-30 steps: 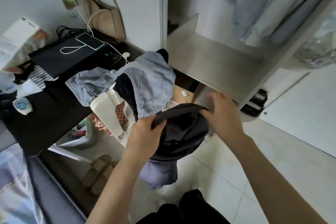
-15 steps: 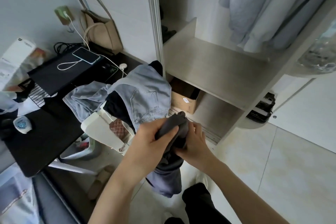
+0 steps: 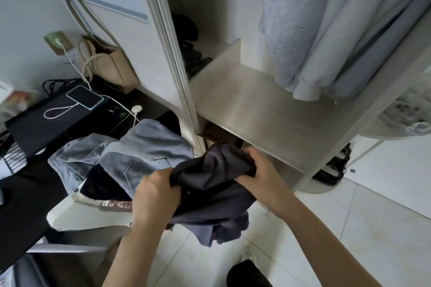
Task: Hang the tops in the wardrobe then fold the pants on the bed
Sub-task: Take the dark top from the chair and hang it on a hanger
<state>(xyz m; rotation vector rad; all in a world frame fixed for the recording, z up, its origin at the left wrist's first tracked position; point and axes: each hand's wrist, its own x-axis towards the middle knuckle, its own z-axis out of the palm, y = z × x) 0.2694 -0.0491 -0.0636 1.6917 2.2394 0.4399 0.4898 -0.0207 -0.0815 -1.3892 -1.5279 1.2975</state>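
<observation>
A dark grey garment [image 3: 210, 196] hangs bunched between my two hands in front of the open wardrobe [image 3: 261, 109]. My left hand [image 3: 156, 191] grips its left side and my right hand [image 3: 258, 170] grips its upper right edge. Its lower part droops toward the floor. Light blue jeans [image 3: 142, 154] and a dark piece of clothing [image 3: 98, 184] lie draped over a white chair [image 3: 86, 214] just left of my hands. Several pale blue and grey tops [image 3: 331, 30] hang in the wardrobe at the upper right.
A black desk [image 3: 30, 193] on the left carries a phone [image 3: 85, 97] on a charging cable. A beige bag [image 3: 112, 65] hangs by the sliding wardrobe door [image 3: 172, 53]. The wardrobe shelf [image 3: 263, 109] sits behind my hands. White floor tiles [image 3: 349, 228] spread to the right.
My hands, close together half a second ago, have drawn apart and spread the dark garment. The view has tilted up toward the wardrobe.
</observation>
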